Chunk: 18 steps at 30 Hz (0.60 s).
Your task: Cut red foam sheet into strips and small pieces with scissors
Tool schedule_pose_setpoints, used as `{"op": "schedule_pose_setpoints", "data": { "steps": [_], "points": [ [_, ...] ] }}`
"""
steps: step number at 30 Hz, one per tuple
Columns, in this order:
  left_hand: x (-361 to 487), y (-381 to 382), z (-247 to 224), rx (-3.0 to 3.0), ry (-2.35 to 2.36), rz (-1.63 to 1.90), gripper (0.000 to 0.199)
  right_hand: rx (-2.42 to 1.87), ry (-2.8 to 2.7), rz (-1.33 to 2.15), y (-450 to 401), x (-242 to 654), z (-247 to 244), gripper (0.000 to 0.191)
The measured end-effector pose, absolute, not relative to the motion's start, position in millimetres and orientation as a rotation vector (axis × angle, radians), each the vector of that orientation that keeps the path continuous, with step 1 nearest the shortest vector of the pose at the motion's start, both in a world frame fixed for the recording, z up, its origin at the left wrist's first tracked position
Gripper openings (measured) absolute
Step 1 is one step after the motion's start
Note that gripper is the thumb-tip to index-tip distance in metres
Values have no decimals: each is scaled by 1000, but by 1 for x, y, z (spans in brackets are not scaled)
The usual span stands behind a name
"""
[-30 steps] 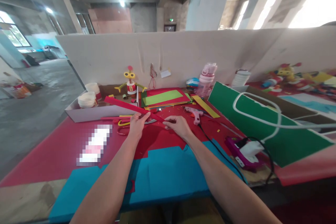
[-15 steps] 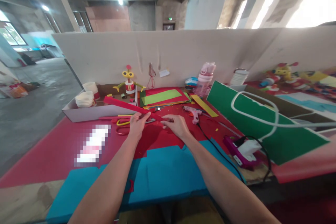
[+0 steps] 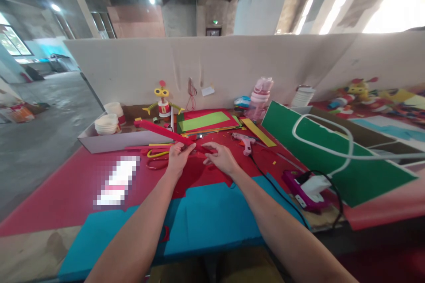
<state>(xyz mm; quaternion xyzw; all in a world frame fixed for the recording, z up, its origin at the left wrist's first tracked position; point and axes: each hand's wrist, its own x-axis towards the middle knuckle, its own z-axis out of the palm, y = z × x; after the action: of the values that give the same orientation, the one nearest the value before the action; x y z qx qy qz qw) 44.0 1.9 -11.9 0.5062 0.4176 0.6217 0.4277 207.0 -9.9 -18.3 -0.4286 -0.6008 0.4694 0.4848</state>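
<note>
left hand (image 3: 177, 158) pinched red strip (image 3: 161, 131), long end ran out leftward past it, right hand (image 3: 221, 158) half-curled at near end, grip was unclear

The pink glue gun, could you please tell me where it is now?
In the head view, the pink glue gun lies right of centre, beyond the right hand and beside the yellow strip.

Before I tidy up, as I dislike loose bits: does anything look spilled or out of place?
A small yellow scrap lies loose on the red cover, right of the glue gun and away from the stacked sheets, like a stray offcut. No spilled liquid shows.
</note>
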Motion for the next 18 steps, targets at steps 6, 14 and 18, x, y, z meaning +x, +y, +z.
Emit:
{"op": "schedule_pose_setpoints", "data": {
  "steps": [6, 14, 18],
  "points": [
    [47, 4, -17, 1361, 1006, 1494, 22, -892, -1387, 1273, -8, 199, -20, 28],
    [48, 1, -15, 1436, 1022, 1510, 21, -911, -1355, 1273, -6, 201, -21, 31],
    [50, 0, -16, 1446, 1036, 1503, 20, -965, -1323, 1244, -7, 199, -20, 34]
  ]
}}
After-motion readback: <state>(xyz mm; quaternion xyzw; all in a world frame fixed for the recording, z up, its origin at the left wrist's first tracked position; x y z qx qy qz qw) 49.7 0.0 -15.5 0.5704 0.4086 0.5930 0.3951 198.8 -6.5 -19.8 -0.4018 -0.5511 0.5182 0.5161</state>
